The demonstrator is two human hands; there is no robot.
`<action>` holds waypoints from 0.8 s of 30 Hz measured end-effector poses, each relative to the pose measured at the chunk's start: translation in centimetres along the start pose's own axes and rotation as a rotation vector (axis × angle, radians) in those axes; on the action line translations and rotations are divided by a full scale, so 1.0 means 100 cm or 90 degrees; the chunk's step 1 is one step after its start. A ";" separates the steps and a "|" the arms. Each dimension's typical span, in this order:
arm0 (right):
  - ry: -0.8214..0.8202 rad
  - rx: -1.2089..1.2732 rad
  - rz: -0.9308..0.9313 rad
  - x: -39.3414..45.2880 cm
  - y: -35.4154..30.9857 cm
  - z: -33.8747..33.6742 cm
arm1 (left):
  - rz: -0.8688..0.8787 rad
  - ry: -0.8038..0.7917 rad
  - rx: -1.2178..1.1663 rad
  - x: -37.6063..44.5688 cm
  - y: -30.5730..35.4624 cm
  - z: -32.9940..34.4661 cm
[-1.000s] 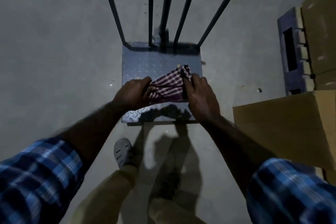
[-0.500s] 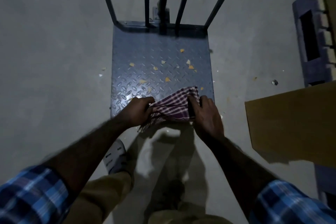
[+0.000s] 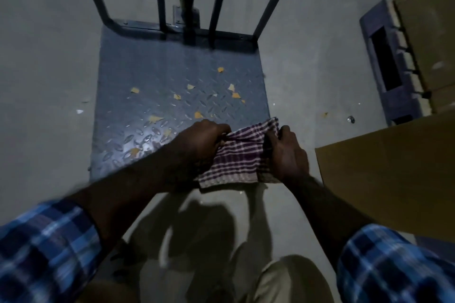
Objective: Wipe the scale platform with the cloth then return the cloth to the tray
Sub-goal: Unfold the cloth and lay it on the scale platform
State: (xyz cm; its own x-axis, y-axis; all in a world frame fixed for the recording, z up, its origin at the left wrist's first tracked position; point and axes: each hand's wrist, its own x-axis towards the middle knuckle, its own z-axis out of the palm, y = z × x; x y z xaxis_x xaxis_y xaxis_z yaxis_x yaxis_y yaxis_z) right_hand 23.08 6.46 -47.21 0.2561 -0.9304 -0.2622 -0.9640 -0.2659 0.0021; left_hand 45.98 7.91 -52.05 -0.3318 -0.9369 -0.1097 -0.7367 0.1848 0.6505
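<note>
A grey diamond-plate scale platform lies on the concrete floor, with several small orange scraps scattered over it. A maroon-and-white checked cloth is stretched between both hands above the platform's near right corner. My left hand grips its left end and my right hand grips its right end. The cloth's lower edge hangs down past the platform's front edge. No tray is in view.
Dark metal rails rise from the platform's far edge. A brown cardboard box stands close on the right, with a purple pallet and another box behind it. Small debris lies on the floor.
The view has dropped closer to the platform, which now shows more fully with its scraps. Both hands keep hold of the cloth and have shifted toward the platform's near right corner.
</note>
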 end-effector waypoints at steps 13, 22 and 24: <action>-0.044 0.026 -0.159 0.033 0.036 0.118 | 0.088 0.161 0.356 0.026 -0.020 0.090; 0.062 0.065 -0.099 0.036 0.016 0.166 | -0.172 0.148 0.320 -0.079 -0.080 0.110; 0.073 0.064 -0.097 0.037 0.015 0.167 | -0.208 0.140 0.326 -0.103 -0.092 0.107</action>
State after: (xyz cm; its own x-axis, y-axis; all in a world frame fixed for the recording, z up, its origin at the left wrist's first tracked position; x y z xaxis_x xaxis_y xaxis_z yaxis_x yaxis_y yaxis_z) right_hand 21.41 6.86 -64.32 0.4004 -0.9056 -0.1402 -0.9143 -0.3846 -0.1268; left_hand 49.90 19.02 -64.95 0.0462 -0.9977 -0.0490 -0.9853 -0.0536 0.1619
